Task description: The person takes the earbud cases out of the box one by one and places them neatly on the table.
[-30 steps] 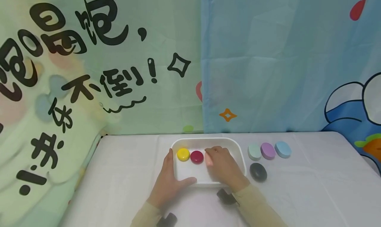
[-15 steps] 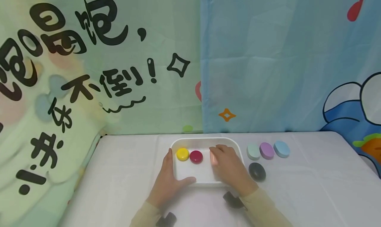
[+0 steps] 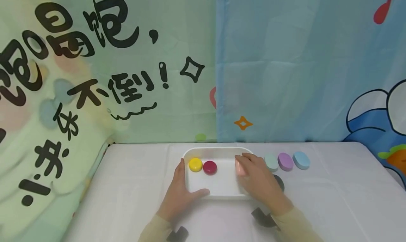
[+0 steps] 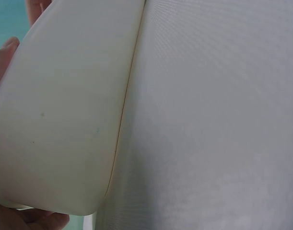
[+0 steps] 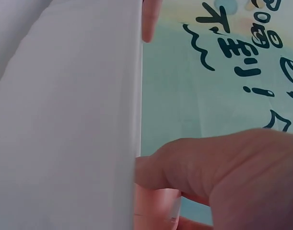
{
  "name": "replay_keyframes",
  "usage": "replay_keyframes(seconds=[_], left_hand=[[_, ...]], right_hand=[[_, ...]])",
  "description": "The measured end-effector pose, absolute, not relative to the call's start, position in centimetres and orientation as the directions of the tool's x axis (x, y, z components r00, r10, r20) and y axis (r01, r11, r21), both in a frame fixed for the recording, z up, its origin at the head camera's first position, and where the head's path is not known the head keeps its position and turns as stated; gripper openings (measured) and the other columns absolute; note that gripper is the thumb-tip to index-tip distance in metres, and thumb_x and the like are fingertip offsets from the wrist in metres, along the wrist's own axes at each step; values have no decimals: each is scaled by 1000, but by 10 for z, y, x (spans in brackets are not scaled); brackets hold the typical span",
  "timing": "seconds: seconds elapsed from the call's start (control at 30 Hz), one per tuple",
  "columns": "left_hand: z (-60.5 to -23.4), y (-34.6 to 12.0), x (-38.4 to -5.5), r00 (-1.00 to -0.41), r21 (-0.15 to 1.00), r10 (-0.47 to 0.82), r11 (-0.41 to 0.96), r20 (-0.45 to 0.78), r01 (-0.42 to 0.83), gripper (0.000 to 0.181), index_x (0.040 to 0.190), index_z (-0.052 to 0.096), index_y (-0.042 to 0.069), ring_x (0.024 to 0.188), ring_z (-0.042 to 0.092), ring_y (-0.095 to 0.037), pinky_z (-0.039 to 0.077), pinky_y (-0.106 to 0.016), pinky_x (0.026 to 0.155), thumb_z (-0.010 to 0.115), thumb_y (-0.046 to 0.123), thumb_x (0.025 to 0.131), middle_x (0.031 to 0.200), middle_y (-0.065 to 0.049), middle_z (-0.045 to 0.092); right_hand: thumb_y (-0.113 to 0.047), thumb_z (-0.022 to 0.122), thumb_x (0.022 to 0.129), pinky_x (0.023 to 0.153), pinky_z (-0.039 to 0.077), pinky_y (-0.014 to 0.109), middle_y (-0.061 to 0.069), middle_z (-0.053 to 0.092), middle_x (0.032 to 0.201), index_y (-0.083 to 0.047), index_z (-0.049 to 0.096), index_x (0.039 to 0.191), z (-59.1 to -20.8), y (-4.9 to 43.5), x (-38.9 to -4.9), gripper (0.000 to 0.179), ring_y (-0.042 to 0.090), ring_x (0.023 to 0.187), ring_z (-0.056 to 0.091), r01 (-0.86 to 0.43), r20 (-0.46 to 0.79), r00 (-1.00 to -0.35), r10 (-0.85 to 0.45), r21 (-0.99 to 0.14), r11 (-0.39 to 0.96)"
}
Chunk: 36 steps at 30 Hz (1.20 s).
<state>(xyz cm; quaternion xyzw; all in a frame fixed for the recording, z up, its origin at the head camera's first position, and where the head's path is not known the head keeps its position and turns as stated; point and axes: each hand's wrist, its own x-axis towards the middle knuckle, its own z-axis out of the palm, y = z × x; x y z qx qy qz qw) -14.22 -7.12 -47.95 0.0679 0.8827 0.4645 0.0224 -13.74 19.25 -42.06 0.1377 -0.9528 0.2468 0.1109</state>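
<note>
My left hand holds the left end of a white tray, its thumb over the front rim and its fingers along the left side. Inside the tray, a yellow disc and a dark red disc lie side by side toward the back left. A peach-pink disc stands out under the fingers of my right hand, which pinches it over the tray's right part. In the right wrist view the thumb presses on this pink piece, partly hidden behind the tray wall.
Right of the tray, a mint disc, a purple disc and a light blue disc sit in a row on the white tablecloth. A dark grey disc is partly covered by the right hand. Printed curtains hang behind.
My right hand has slid rightward across the tray with the pink disc, now overlapping the mint and dark grey discs in the head view. The left hand stays on the tray.
</note>
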Motion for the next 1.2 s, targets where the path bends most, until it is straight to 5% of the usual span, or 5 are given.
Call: replay_keyframes(seconds=[0.8, 1.2], left_hand=[[-488, -75, -148, -990, 822, 141, 560, 29, 104, 125, 163, 10, 15, 149, 27, -22, 29, -46, 119, 81, 64, 73, 165, -1, 21], [-485, -73, -144, -987, 821, 158, 559, 36, 119, 125, 163, 9, 11, 148, 29, -24, 28, -47, 119, 80, 63, 74, 165, -4, 21]], right_hand=[[2, 79, 75, 94, 46, 61, 27, 61, 123, -1, 65, 125, -422, 251, -112, 52, 46, 115, 55, -393, 482, -849, -219, -297, 870], [-2, 77, 78, 92, 48, 58, 21, 63, 116, 1, 67, 118, -429, 274, -106, 41, 40, 105, 60, -322, 396, -895, -205, -256, 911]])
